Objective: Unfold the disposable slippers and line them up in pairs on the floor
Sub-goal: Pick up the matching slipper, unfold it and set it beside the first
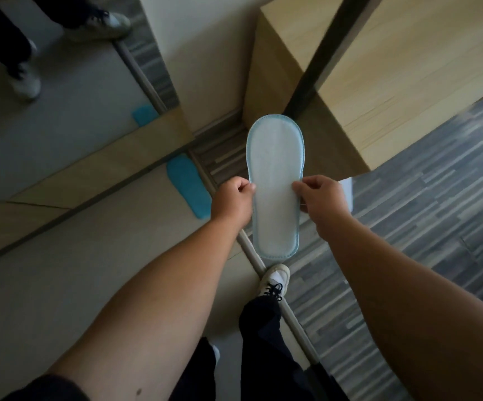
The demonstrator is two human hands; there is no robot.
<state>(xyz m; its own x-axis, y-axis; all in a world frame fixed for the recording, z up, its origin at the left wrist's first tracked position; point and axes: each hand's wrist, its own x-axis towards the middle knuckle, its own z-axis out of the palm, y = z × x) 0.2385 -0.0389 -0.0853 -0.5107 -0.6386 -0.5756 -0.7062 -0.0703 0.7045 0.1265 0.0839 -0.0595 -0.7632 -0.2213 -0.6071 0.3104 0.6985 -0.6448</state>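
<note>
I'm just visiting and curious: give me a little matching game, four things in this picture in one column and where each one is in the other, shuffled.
Things:
1. white slipper
2. blue slipper
3. laced sneaker
4. wooden cabinet

Places:
A. flat on the pale floor, left of the hands
B. top right, above the grey striped carpet
C. held in the air between the left hand and right hand
D. on the person's foot, below the held slipper

Pairs: 1-C, 2-A, 3-D, 4-B

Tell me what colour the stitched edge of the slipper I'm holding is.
Light blue, around a whitish sole on the slipper; the head view shows it clearly.
</note>
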